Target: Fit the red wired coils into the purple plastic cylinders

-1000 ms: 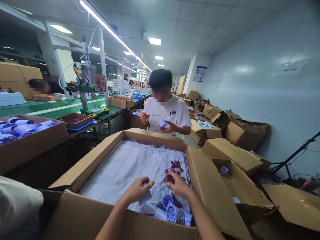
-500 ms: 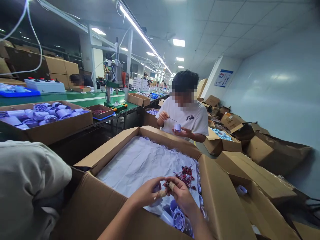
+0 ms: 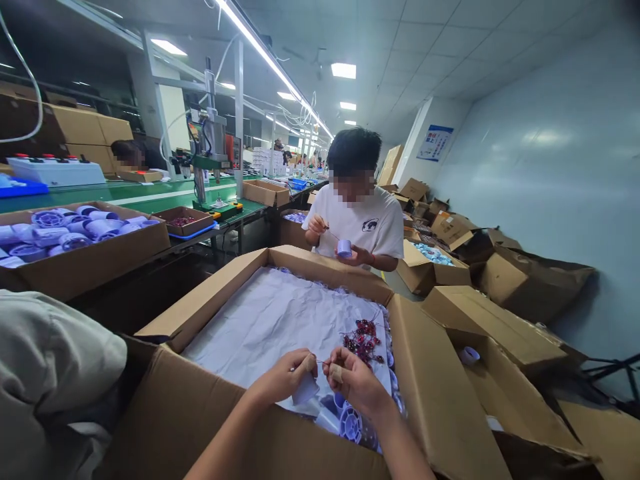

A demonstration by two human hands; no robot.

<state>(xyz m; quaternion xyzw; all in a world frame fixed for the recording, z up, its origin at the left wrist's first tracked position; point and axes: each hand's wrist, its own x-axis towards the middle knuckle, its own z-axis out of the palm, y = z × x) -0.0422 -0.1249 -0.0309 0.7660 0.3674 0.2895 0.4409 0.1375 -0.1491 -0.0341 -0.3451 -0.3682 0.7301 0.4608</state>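
Observation:
My left hand [image 3: 283,377] is closed around a small lilac plastic cylinder [image 3: 305,389], above the near edge of a large open cardboard box [image 3: 215,293]. My right hand [image 3: 356,381] is pinched on a thin wire that runs toward the left hand; its thumb has tape on it. Both hands hover over crumpled white paper [image 3: 280,320] lining the box. Just beyond my right hand a pile of small dark red coil parts [image 3: 364,337] lies on the paper. Lilac fan-like plastic parts [image 3: 351,423] show under the paper's near corner.
A person in a white T-shirt [image 3: 363,227] sits across the box, holding a lilac cylinder and a wire. A box of lilac parts [image 3: 70,230] stands at the left, beside a green conveyor bench with a press [image 3: 210,167]. Several open cartons [image 3: 500,267] crowd the right wall. A grey sleeve [image 3: 45,360] lies at the near left.
My hands have drawn slightly apart, and a thin wire now stretches between them. The camera has turned a little, shifting the scene.

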